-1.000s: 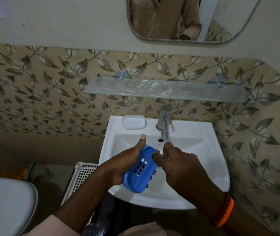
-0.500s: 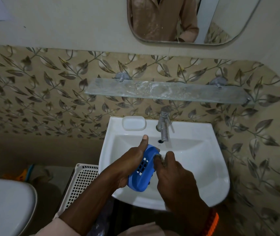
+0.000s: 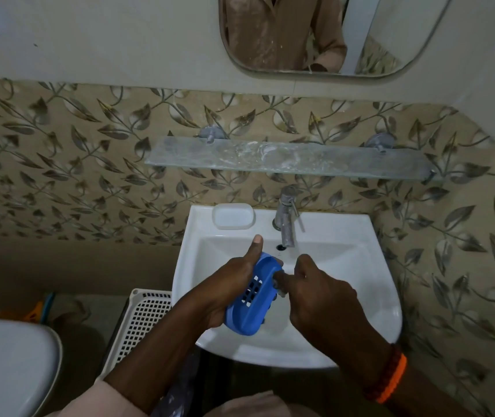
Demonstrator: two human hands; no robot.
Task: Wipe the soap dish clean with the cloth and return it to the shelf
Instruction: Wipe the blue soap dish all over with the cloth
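Note:
A blue soap dish (image 3: 252,299) with drain slots is held tilted on edge over the white sink (image 3: 345,260). My left hand (image 3: 228,281) grips its left side, thumb raised along the top end. My right hand (image 3: 318,293) has its fingers curled against the dish's right rim, pinching a small grey cloth (image 3: 279,285), mostly hidden by the fingers. The glass shelf (image 3: 288,159) on the tiled wall above the tap is bare and streaked.
A steel tap (image 3: 286,216) stands at the sink's back, with a white soap tray (image 3: 233,216) to its left. A white perforated basket (image 3: 142,323) sits left of the sink, a toilet lid (image 3: 8,365) at lower left. A mirror (image 3: 324,34) hangs above.
The dish stays over the basin in my left hand. My right hand slid along the dish's right rim, down and then back up, rubbing with the cloth.

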